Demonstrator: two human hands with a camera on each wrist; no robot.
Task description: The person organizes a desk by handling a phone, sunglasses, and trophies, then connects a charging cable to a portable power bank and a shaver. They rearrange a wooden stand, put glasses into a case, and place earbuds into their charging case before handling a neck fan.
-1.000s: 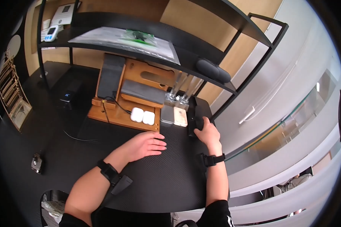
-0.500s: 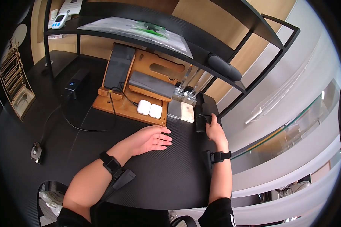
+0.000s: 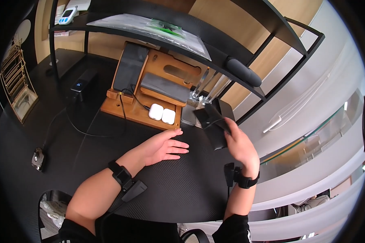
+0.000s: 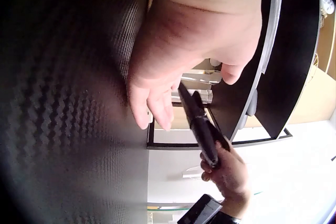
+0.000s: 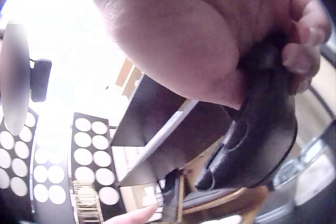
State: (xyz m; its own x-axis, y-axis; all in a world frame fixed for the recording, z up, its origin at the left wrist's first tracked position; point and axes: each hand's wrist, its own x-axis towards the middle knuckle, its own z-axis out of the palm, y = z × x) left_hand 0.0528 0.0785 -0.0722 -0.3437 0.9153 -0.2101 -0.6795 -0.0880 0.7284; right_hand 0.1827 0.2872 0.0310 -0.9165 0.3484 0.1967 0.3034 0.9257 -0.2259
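My right hand [image 3: 242, 148] grips a black leather-like pouch [image 3: 215, 135] by its near end, lifted above the right side of the black desk [image 3: 182, 190]. A thin cord loops across the pouch. In the right wrist view, my fingers curl round the pouch [image 5: 257, 134]. My left hand [image 3: 160, 150] holds nothing; its fingers are extended and spread a little, low over the desk in front of a wooden stand [image 3: 109, 106]. Two white earbud cases [image 3: 155, 112] sit on that stand, with a dark phone [image 3: 130, 67] propped behind. The pouch partly covers a grey flat item [image 3: 188, 115].
A black shelf [image 3: 109, 30] spans the back, bearing a plastic-wrapped sheet [image 3: 125, 24] and a dark cylinder [image 3: 242, 72]. Clear stands [image 3: 200, 87] are beside the wooden stand. At left are a power bank [image 3: 80, 83], a cable, a small metallic item [image 3: 37, 158] and a wire rack [image 3: 18, 81].
My right hand has taken hold of the black pouch at the desk's right edge, raised it and brought it toward me, tilting it. The left hand stays nearly still.
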